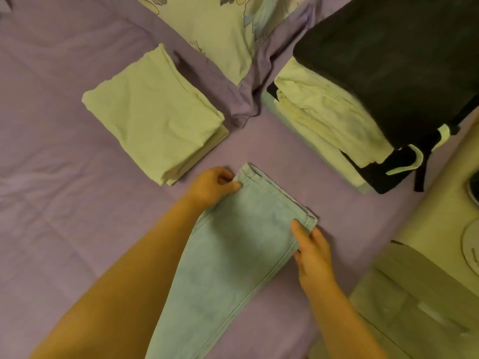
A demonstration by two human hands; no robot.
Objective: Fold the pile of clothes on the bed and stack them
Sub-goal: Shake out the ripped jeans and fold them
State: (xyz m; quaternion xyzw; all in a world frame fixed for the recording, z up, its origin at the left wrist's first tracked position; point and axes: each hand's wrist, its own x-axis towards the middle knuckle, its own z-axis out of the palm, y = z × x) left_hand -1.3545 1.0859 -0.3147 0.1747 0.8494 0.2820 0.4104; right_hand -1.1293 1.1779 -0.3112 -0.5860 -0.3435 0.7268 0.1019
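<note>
Pale blue jeans [233, 255] lie lengthwise on the purple bed sheet [64, 203], the legs laid one on the other and the hems pointing away from me. My left hand [213, 186] pinches the far left hem corner. My right hand [312, 246] grips the right hem corner, thumb on top. A folded pale yellow garment [153, 115] lies to the upper left. At the upper right sits a stack of folded pale clothes [324, 117] with a black garment [394, 60] on top.
A flower-print pillow [220, 29] lies at the head of the bed. The bed's edge runs down the right side, with a floor and a grey mat [414, 294] beyond it.
</note>
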